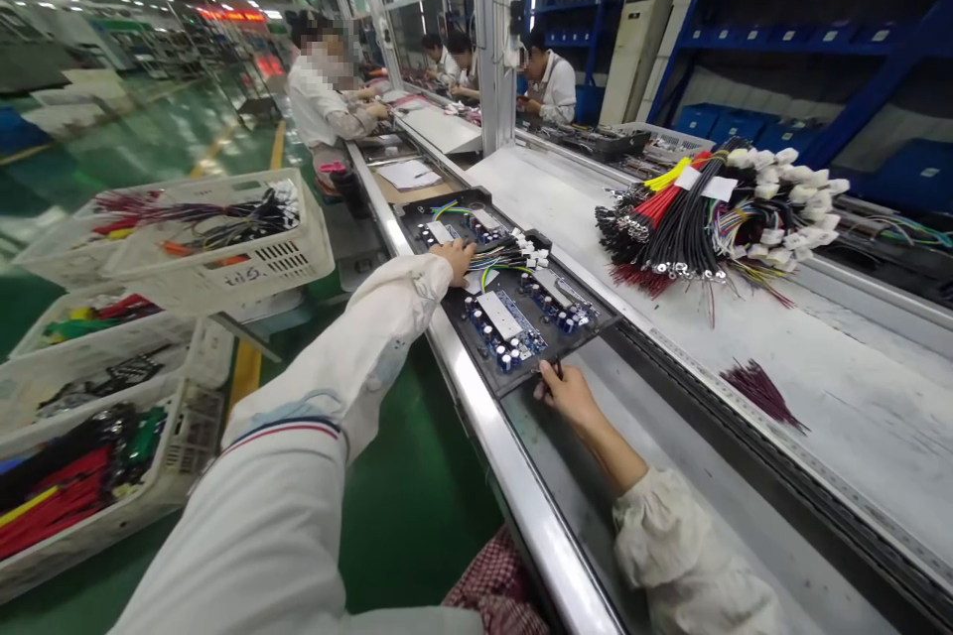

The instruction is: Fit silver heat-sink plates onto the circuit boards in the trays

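Head view: we reach to a black tray (497, 377) bearing circuit boards (500, 316), set between our left and right fingers. Our left fingers (460, 263), slightly bent and parted, lie at the ends of white-tipped wires (495, 251); we cannot tell whether they grip any. Our right fingers (549, 384) curl in at the tray's near edge, their hold unclear. Right of both, we see a cable bundle (685, 228) on the desk (856, 337); left stands a white basket (298, 263).
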`<action>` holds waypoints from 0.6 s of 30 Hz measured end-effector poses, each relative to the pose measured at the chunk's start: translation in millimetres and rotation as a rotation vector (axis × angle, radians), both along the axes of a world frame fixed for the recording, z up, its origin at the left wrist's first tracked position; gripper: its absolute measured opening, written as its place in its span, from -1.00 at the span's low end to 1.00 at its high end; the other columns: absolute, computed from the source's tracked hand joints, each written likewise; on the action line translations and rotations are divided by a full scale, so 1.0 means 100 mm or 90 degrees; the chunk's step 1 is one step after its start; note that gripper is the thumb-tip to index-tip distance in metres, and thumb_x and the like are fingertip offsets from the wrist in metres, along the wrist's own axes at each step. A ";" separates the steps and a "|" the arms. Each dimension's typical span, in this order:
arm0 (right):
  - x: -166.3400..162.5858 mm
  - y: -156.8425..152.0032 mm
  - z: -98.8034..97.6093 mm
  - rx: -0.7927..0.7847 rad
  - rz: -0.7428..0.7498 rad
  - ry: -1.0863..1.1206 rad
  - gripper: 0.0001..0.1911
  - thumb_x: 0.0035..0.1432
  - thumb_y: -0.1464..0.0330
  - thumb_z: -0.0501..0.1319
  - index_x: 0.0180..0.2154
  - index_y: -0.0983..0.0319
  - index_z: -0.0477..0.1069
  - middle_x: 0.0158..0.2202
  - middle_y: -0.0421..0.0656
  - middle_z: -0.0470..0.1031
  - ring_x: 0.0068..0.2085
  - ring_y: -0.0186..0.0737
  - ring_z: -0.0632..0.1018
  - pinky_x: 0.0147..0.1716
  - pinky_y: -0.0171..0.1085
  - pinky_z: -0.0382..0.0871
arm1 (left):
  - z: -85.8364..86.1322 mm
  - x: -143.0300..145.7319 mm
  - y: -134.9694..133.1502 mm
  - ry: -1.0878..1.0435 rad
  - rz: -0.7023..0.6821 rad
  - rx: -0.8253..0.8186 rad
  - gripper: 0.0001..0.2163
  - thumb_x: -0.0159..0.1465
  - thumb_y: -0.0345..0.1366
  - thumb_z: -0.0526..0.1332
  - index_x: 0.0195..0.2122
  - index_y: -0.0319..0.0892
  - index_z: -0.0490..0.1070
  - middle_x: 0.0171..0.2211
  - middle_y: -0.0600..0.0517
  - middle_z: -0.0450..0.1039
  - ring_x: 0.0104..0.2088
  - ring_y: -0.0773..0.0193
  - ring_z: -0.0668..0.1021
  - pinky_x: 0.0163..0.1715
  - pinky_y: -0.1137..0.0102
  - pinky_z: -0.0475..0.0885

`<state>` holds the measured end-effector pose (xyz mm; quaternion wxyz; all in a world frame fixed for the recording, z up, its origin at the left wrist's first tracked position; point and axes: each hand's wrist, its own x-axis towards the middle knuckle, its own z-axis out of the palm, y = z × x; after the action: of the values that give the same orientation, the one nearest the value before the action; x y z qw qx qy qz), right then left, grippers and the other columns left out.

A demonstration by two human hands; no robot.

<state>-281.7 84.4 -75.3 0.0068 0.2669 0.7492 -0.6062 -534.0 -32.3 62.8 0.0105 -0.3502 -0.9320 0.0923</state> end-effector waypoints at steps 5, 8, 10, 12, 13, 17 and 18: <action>-0.14 -0.04 0.00 0.037 -0.006 -0.017 -0.59 0.33 0.10 0.08 -0.34 0.31 0.40 -0.47 -0.26 0.41 -0.48 -0.42 0.44 -0.42 -0.33 0.41 | 0.01 0.84 -0.35 -0.055 0.000 0.049 -0.65 0.33 -0.13 0.19 0.06 -0.21 0.33 0.02 -0.10 0.38 -0.03 0.14 0.49 -0.04 0.11 0.48; -0.36 -0.09 0.03 0.068 -0.012 -0.017 -0.62 0.33 0.12 0.10 -0.27 0.32 0.41 -0.41 -0.22 0.44 -0.43 -0.39 0.47 -0.36 -0.29 0.44 | -0.31 1.43 -0.52 -0.100 -0.031 0.068 -0.69 0.32 -0.09 0.19 -0.05 -0.21 0.39 -0.08 -0.06 0.43 -0.12 0.21 0.52 -0.11 0.20 0.51; -0.57 -0.12 0.08 0.093 -0.005 -0.019 -0.64 0.32 0.13 0.11 -0.23 0.32 0.42 -0.35 -0.20 0.47 -0.37 -0.36 0.50 -0.31 -0.26 0.46 | -0.54 1.57 -0.54 -0.093 -0.016 0.089 -0.73 0.32 -0.13 0.19 -0.08 -0.21 0.41 -0.06 -0.06 0.43 -0.08 0.20 0.50 -0.08 0.20 0.50; -0.79 -0.13 0.17 0.121 0.006 -0.025 -0.65 0.31 0.14 0.12 -0.20 0.31 0.42 -0.29 -0.17 0.48 -0.31 -0.32 0.52 -0.26 -0.23 0.47 | -0.70 1.48 -0.52 -0.074 0.014 0.113 -0.76 0.33 -0.16 0.19 -0.07 -0.19 0.41 -0.02 -0.07 0.41 -0.04 0.19 0.49 -0.05 0.19 0.48; -0.89 -0.13 0.22 0.136 0.014 -0.029 -0.65 0.31 0.14 0.13 -0.19 0.31 0.43 -0.27 -0.16 0.49 -0.28 -0.31 0.53 -0.24 -0.21 0.47 | -0.75 1.37 -0.49 -0.065 0.030 0.125 -0.76 0.33 -0.17 0.18 -0.06 -0.19 0.40 -0.01 -0.08 0.40 -0.03 0.18 0.48 -0.04 0.18 0.48; -1.00 -0.11 0.50 0.195 0.064 -0.042 -0.68 0.31 0.15 0.14 -0.22 0.30 0.43 -0.26 -0.16 0.50 -0.26 -0.30 0.53 -0.19 -0.19 0.46 | -0.76 0.77 -0.43 -0.040 0.103 0.160 -0.71 0.33 -0.15 0.19 -0.01 -0.19 0.38 0.01 -0.08 0.39 -0.02 0.16 0.48 -0.03 0.15 0.48; -0.92 -0.11 0.59 0.205 0.084 -0.043 -0.68 0.31 0.16 0.14 -0.24 0.30 0.43 -0.30 -0.17 0.49 -0.28 -0.31 0.52 -0.20 -0.20 0.45 | -0.73 0.63 -0.43 -0.036 0.120 0.167 -0.70 0.32 -0.15 0.19 0.00 -0.19 0.37 0.01 -0.08 0.39 -0.02 0.15 0.48 -0.03 0.14 0.48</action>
<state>-373.7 73.6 -16.7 0.0283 0.2350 0.8519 -0.4671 -471.5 -75.4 -10.2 0.0213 -0.2590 -0.9648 -0.0392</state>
